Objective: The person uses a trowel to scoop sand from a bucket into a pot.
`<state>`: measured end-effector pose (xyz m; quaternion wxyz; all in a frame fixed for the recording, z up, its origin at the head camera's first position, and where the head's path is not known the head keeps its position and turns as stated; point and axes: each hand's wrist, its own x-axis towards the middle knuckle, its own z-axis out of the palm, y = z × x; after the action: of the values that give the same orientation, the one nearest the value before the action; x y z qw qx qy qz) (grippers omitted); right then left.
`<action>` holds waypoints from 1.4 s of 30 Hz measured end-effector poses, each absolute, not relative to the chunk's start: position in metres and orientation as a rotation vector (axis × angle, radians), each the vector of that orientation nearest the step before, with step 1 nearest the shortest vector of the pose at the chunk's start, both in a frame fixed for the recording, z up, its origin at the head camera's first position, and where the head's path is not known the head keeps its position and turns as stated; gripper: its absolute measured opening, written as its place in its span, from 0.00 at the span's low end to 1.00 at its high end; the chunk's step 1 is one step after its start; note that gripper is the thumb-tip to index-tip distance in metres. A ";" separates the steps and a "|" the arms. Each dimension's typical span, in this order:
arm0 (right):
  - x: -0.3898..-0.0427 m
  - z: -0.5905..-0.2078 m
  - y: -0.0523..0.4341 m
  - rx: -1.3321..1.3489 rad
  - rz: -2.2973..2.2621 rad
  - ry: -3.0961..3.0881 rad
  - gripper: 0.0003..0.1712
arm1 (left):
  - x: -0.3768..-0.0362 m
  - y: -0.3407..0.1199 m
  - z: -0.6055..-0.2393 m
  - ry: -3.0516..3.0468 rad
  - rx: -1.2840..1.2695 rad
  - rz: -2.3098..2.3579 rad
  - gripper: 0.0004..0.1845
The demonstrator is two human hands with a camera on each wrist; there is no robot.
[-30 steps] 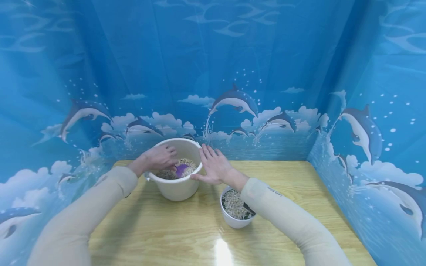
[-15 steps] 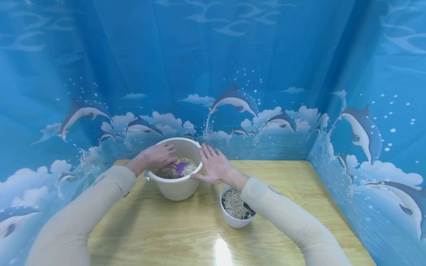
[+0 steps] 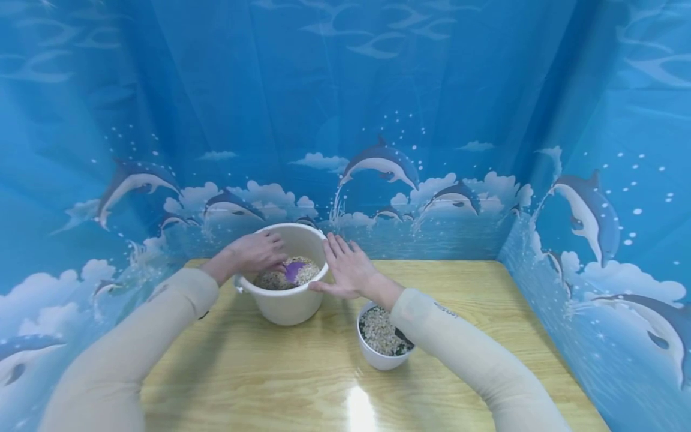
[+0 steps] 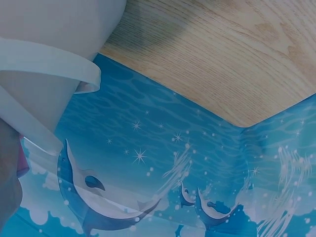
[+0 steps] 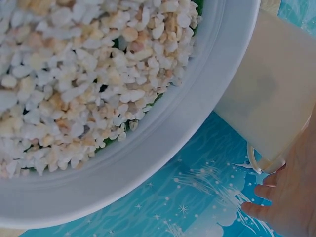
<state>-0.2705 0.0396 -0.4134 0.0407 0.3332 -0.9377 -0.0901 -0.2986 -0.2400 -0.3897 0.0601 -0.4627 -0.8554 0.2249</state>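
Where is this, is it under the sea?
Probably not: it looks like an indoor work corner. A wooden table is walled in by blue curtains printed with dolphins, and on it stand a white bucket and a small bowl of pebbles.

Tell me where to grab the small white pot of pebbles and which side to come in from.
Grip the small white pot round its bare outer wall below the rim, probably coming from its near, left side. It stands upright and filled with pebbles nearly to the rim, so a pinch inside looks awkward. The right forearm crosses over its far right edge, so that side is blocked.
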 end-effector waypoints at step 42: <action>-0.270 -0.414 0.040 1.024 -0.278 -2.868 0.68 | -0.288 -0.267 -0.381 -2.545 -1.293 0.503 0.15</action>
<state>-0.2702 0.0395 -0.4136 0.0420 0.3344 -0.9371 -0.0909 -0.2879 -0.2673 -0.3812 0.1209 -0.4429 -0.8716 0.1722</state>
